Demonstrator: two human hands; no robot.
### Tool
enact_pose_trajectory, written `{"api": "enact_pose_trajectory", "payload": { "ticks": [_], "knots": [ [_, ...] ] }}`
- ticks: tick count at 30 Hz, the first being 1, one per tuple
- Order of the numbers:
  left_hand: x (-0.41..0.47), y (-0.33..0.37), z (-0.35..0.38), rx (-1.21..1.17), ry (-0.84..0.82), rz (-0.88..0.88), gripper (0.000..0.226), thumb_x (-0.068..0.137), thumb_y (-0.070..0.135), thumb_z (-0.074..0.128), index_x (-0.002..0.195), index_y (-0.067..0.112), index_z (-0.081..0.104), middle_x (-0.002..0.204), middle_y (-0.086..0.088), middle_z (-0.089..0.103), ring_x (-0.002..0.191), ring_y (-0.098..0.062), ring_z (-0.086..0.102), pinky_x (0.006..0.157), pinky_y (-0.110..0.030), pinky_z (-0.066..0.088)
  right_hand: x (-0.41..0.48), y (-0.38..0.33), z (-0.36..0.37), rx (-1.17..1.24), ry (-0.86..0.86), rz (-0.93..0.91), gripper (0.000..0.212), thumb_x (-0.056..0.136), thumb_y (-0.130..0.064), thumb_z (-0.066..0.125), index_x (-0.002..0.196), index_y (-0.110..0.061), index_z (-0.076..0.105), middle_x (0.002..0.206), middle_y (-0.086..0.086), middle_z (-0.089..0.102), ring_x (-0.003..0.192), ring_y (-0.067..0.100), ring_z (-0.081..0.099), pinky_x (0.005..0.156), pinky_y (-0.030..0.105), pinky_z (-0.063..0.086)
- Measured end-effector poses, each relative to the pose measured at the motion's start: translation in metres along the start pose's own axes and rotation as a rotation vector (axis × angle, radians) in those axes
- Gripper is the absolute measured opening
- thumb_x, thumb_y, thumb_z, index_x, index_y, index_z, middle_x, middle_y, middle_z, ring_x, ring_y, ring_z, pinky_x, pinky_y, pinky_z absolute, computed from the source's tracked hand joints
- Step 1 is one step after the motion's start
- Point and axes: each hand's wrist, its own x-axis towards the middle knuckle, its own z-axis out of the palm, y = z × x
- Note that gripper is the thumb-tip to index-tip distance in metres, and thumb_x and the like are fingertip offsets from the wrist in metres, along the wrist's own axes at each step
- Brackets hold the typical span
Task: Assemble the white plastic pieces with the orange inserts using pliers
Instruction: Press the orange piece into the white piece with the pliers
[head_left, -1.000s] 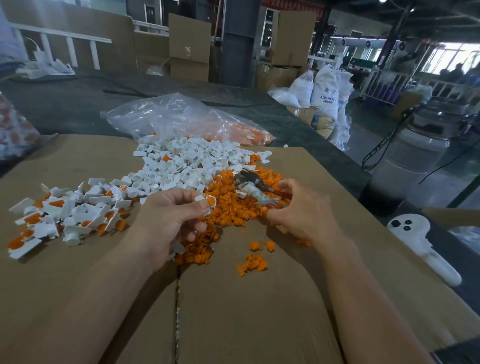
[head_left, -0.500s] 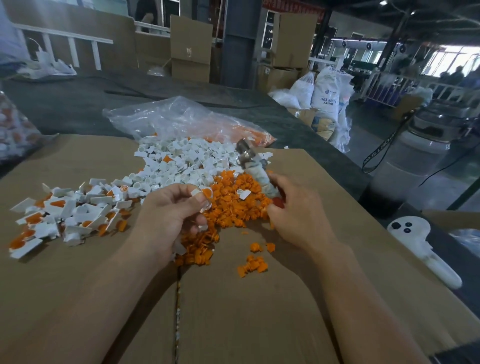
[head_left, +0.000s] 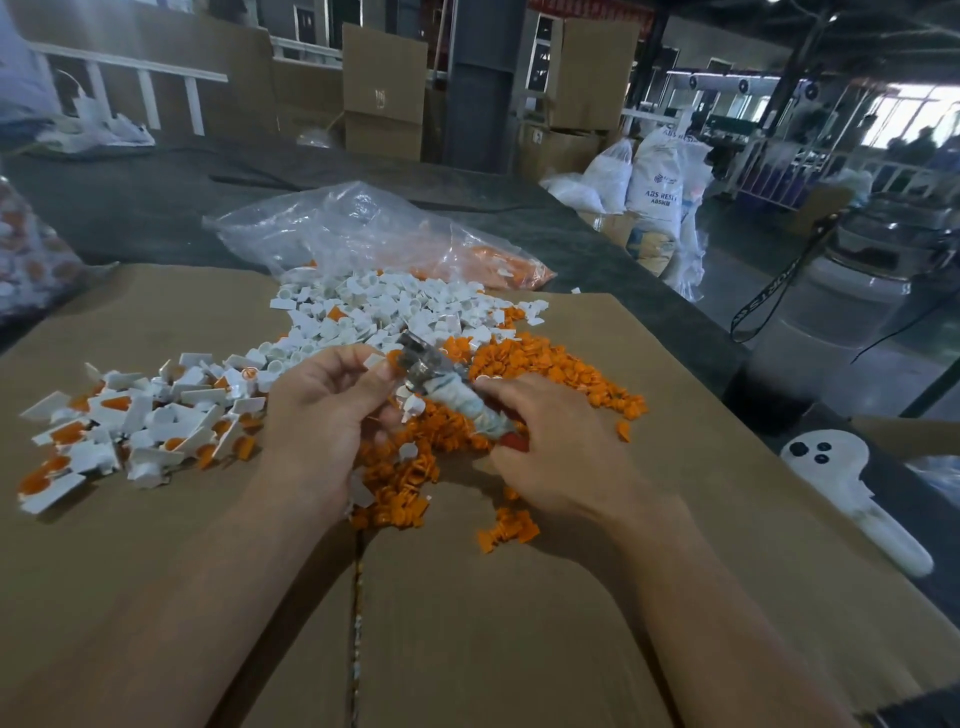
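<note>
While our left hand (head_left: 322, 415) pinches a small white piece (head_left: 375, 360) between thumb and fingers, our right hand (head_left: 561, 447) grips the taped handles of the pliers (head_left: 441, 387); their metal head points to ten o'clock, right at that piece, though blur hides how the jaws stand; we hold both over the orange inserts (head_left: 550, 374), heaped on the cardboard surface (head_left: 467, 623) toward two o'clock; loose white pieces (head_left: 374, 312) lie at twelve o'clock; joined white-and-orange pieces (head_left: 130, 421) spread at nine; a clear plastic bag (head_left: 363, 228) lies beyond them; a white controller (head_left: 841, 467) rests at three o'clock, well apart from the hands
</note>
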Motion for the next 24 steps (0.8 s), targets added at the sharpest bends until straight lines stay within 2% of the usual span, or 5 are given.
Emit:
{"api": "enact_pose_trajectory", "payload": {
  "ticks": [4, 7, 12, 18, 24],
  "knots": [
    [0.000, 0.000, 0.001, -0.006, -0.012, 0.010, 0.018, 0.087, 0.002, 0.055, 0.073, 0.013, 0.056, 0.045, 0.010, 0.053, 0.038, -0.004, 0.047, 0.036, -0.014, 0.037, -0.001, 0.000, 0.000, 0.006, 0.008, -0.016, 0.050, 0.080, -0.016, 0.056, 0.129, -0.017, 0.049, 0.098, -0.004, 0.048, 0.085, 0.001, 0.035, 0.070, -0.001, 0.027],
    [0.000, 0.000, 0.001, 0.002, -0.028, 0.014, 0.017, 0.087, 0.001, 0.055, 0.074, 0.012, 0.056, 0.045, 0.009, 0.052, 0.039, -0.005, 0.048, 0.037, -0.015, 0.038, -0.001, -0.001, -0.002, 0.010, -0.005, -0.005, 0.044, 0.080, -0.016, 0.058, 0.123, -0.018, 0.053, 0.095, -0.003, 0.051, 0.084, 0.006, 0.040, 0.067, 0.008, 0.031],
    [-0.001, -0.001, 0.000, -0.017, -0.043, 0.030, 0.018, 0.086, 0.000, 0.054, 0.072, 0.012, 0.055, 0.044, 0.008, 0.053, 0.040, -0.004, 0.050, 0.038, -0.014, 0.040, -0.003, -0.007, -0.005, 0.043, 0.000, 0.003, 0.028, 0.078, -0.014, 0.057, 0.106, -0.014, 0.060, 0.091, 0.004, 0.063, 0.081, 0.017, 0.052, 0.070, 0.037, 0.045],
    [-0.001, -0.005, 0.000, -0.004, -0.019, 0.050, 0.021, 0.089, -0.001, 0.051, 0.072, 0.011, 0.054, 0.048, 0.003, 0.059, 0.045, -0.005, 0.055, 0.048, -0.018, 0.052, -0.001, -0.010, -0.004, 0.039, -0.006, 0.009, 0.019, 0.078, -0.012, 0.057, 0.097, -0.009, 0.062, 0.076, 0.009, 0.061, 0.066, 0.020, 0.052, 0.057, 0.037, 0.042],
    [-0.002, -0.005, 0.002, -0.018, 0.006, 0.042, 0.022, 0.090, -0.003, 0.049, 0.072, 0.009, 0.053, 0.045, 0.004, 0.058, 0.043, -0.004, 0.054, 0.046, -0.016, 0.049, 0.000, -0.011, -0.001, 0.004, -0.019, 0.015, 0.017, 0.078, -0.011, 0.056, 0.093, -0.009, 0.062, 0.070, 0.011, 0.059, 0.062, 0.022, 0.050, 0.054, 0.036, 0.038]
  ]
}}
